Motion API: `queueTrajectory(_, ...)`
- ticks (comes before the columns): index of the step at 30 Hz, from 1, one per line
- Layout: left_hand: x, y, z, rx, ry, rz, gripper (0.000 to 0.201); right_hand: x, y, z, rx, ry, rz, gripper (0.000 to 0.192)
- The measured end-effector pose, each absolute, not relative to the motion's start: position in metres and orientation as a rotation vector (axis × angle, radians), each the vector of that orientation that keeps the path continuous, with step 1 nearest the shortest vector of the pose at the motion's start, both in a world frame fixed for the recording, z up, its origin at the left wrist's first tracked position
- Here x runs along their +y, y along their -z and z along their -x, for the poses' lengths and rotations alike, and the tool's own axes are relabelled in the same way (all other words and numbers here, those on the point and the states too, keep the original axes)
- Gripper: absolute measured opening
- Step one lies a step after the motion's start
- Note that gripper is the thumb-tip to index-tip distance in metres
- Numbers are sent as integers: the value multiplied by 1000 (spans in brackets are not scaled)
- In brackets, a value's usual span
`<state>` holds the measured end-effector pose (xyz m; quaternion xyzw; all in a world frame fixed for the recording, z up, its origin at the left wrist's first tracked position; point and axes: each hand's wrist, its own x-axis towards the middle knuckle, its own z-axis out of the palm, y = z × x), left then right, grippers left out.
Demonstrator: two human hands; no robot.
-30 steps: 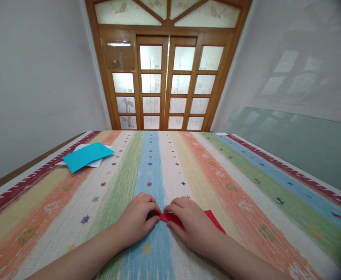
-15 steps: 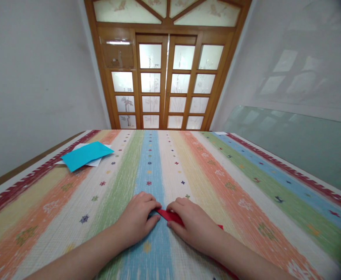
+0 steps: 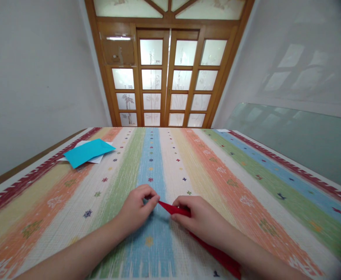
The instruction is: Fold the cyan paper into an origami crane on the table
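Containers aren't really a thing on this tabletop, so the closest match is the little pile near the far left corner: a cyan paper sheet (image 3: 87, 152) is laid on top of some white paper (image 3: 98, 158), just inside the dark red border of the striped tablecloth (image 3: 246, 182).

Both forearms are brought in from the near edge and angled toward each other, meeting over the blue stripe in the middle. The left hand (image 3: 137, 208) is curled with the knuckles up, and its thumb and forefinger are pinched shut on the pointed tip of the red folded paper (image 3: 176, 210). The right hand (image 3: 201, 219) is laid palm-down over the strip, fingers bent and closed around the paper just behind that tip, so both hands are grasping the same piece.

The red paper is seen as a long narrow folded strip. Its point is held between the two hands, slightly lifted off the cloth, and the rest is run back under the right hand and wrist toward the near right edge, where a wider end (image 3: 227, 262) shows below the forearm.

Wooden glass-panelled doors (image 3: 167, 77) are seen beyond the far edge.
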<state>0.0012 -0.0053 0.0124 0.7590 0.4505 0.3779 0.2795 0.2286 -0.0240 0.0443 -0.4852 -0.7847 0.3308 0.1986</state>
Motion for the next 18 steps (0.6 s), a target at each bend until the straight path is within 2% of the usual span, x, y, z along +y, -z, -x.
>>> queueTrajectory(3, -6, -16, 1, 1181, -1169, -1863, 35, -20, -55, -232, -1861, -1360, 1231, 17)
queueTrajectory(6, -11, -19, 1, 1096, -1141, -1792, 40, -18, -56, -232, -1492, -1706, 1067, 34)
queueTrajectory(11, -23, -24, -9, 907, -886, -1706, 45, -24, -38, -218, -1316, -1875, 1006, 40)
queueTrajectory(18, -22, -19, -15, 871, -810, -1642, 39, -31, -18, -204, -1324, -2006, 978, 46)
